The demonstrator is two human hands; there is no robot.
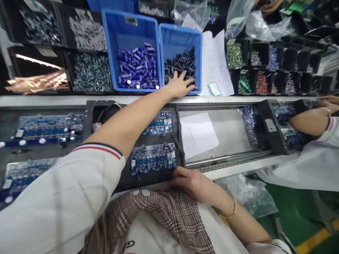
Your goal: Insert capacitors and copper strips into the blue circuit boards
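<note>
My left hand (179,84) reaches over the near wall of the smaller blue bin (180,31), fingers spread above the dark cylindrical parts (182,63). Down by the front right corner of the black carrier (159,179), my right hand (186,180) rests with its fingers curled; their tips are hidden, and whatever they hold cannot be made out. Two blue circuit boards lie in that carrier: the near one (153,158) shows whole, while my left forearm partly covers the far one (164,123). The larger blue bin (111,53) beside it holds purple cylindrical parts (139,67).
Black part bins (92,72) stand at the back left, and small bins (262,83) at the back right. Papers (198,134) lie on the conveyor between carriers. At the right, a co-worker's arm (309,121) reaches over another carrier (274,127). More boards (50,127) sit at left.
</note>
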